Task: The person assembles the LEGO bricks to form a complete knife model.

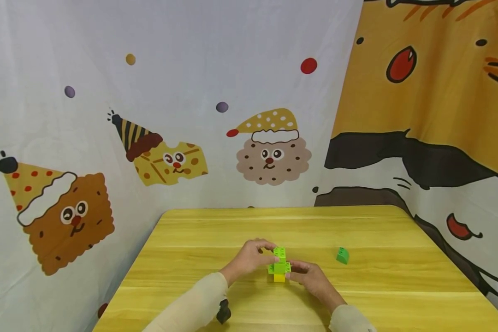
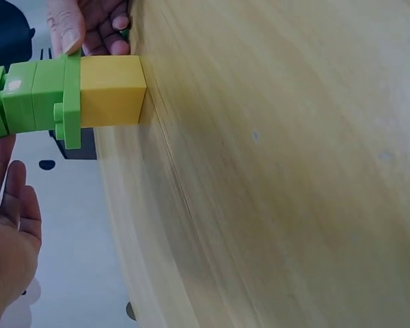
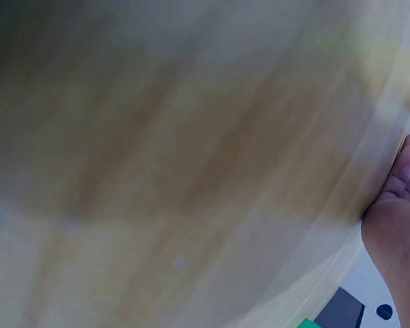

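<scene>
Pinching a block tower (image 1: pixel 280 266), my left hand (image 1: pixel 251 256) is holding its green top (image 1: pixel 280 251), my right hand (image 1: pixel 313 277) its wide green layer (image 2: pixel 72 102). It is standing upright at the frame's lower centre, yellow block (image 1: pixel 279 278) lowest. Farther right, a loose green block (image 1: pixel 342 256) is lying on the table (image 1: pixel 216 228); a cartoon cloth (image 1: pixel 182 69) is hanging behind.

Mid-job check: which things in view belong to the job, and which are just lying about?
In the job:
- stack of lime-green plastic blocks, touched by left grip and right grip
- yellow plastic block at its base

Apparently lying about:
- darker-green plastic block, apart on the wood-grain table; possibly a spare
</scene>
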Demonstrator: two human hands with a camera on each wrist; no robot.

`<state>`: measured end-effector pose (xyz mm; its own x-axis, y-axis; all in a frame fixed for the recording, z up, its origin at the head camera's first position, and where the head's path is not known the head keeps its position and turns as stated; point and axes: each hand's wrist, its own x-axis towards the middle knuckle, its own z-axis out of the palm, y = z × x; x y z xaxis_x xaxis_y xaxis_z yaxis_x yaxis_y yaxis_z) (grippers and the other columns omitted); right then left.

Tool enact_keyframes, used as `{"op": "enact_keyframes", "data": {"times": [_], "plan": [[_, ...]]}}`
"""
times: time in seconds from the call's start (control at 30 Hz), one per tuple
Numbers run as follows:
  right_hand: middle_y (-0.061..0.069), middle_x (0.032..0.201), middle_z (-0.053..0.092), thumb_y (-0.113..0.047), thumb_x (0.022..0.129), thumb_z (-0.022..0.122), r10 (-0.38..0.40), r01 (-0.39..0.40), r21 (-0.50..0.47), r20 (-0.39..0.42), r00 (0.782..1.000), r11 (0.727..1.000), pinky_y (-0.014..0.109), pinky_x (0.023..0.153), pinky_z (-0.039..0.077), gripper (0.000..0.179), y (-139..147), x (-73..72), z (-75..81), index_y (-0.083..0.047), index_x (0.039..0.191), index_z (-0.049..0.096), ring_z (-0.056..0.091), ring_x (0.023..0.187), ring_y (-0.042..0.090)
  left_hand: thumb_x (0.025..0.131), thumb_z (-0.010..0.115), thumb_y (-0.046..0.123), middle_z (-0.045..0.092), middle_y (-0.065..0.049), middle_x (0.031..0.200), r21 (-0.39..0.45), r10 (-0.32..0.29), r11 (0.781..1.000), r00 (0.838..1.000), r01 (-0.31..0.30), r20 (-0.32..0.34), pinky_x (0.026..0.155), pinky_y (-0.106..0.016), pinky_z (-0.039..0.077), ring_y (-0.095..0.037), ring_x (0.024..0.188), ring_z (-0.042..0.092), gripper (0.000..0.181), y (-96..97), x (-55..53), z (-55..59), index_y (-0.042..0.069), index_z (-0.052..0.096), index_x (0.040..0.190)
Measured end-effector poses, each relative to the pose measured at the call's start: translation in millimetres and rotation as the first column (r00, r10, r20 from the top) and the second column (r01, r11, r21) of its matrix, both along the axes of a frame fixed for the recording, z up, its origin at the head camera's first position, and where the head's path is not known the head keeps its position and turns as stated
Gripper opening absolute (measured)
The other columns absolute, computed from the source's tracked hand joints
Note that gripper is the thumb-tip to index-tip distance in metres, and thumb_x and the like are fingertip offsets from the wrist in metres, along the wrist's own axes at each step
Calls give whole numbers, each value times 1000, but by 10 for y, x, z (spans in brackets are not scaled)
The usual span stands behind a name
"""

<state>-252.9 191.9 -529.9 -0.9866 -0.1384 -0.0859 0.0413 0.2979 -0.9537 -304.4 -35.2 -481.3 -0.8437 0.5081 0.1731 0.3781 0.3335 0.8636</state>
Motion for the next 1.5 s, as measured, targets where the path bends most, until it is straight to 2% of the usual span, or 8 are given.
{"op": "enact_keyframes", "data": {"times": [0.2, 0.4, 0.57, 0.73, 1.03, 1.27, 1.5], "plan": [[11, 119, 67, -33, 86, 79, -9, 9, 2, -12, 1000, 1000, 44, 88, 51, 50, -5, -13, 32, -6, 127, 68, 60, 110, 28, 87, 78, 34, 64, 12, 105, 5, -6, 1000, 999, 6, -41, 95, -53, 43, -32, 109, 57, 25, 13, -2, -19, 23, 74, 110], [11, 120, 67, -33, 87, 78, -1, 1, -1, -5, 1000, 1000, 45, 88, 51, 51, 3, -7, 16, -5, 128, 67, 60, 111, 28, 88, 77, 32, 63, 10, 107, 25, -3, 1000, 1000, 3, -1, 94, -50, 44, -33, 110, 56, 32, 23, 12, -48, 19, 71, 117], [13, 121, 66, -32, 87, 77, 7, -7, -10, -7, 1000, 1000, 47, 90, 50, 51, 5, 0, 7, -4, 129, 66, 59, 112, 31, 88, 78, 32, 63, 10, 107, 58, -4, 998, 1000, 2, 22, 95, -53, 42, -35, 111, 55, 36, 39, 22, -81, 18, 68, 120], [12, 122, 66, -33, 87, 77, 12, -12, -9, -5, 1000, 1000, 48, 91, 50, 51, -4, 0, 10, -5, 129, 66, 59, 113, 31, 88, 78, 32, 65, 11, 105, 74, 3, 997, 1000, -4, 11, 95, -54, 42, -35, 111, 55, 27, 48, 33, -99, 21, 71, 112], [13, 120, 66, -28, 88, 78, -13, 14, 8, -12, 1000, 1000, 48, 88, 51, 49, -4, -4, -15, -4, 128, 66, 60, 109, 29, 87, 79, 35, 65, 12, 106, 61, 17, 998, 1000, -16, -7, 94, -48, 43, -33, 111, 56, 24, 53, 23, -99, 24, 73, 107], [13, 119, 67, -27, 87, 78, -12, 12, 7, -21, 1000, 1000, 46, 87, 51, 48, -3, -2, 6, -3, 127, 66, 61, 109, 29, 86, 79, 34, 65, 12, 107, 57, 10, 998, 1000, -9, -20, 96, -54, 41, -32, 111, 56, 24, 53, 7, -80, 24, 74, 107], [15, 121, 66, -28, 88, 77, 1, -1, -1, -14, 1000, 1000, 48, 88, 51, 51, 4, 5, 6, -2, 130, 64, 60, 111, 31, 84, 81, 35, 66, 12, 102, 34, 23, 999, 999, -22, -47, 96, -53, 41, -17, 107, 57, 24, 59, -13, -78, 23, 75, 105]]}}
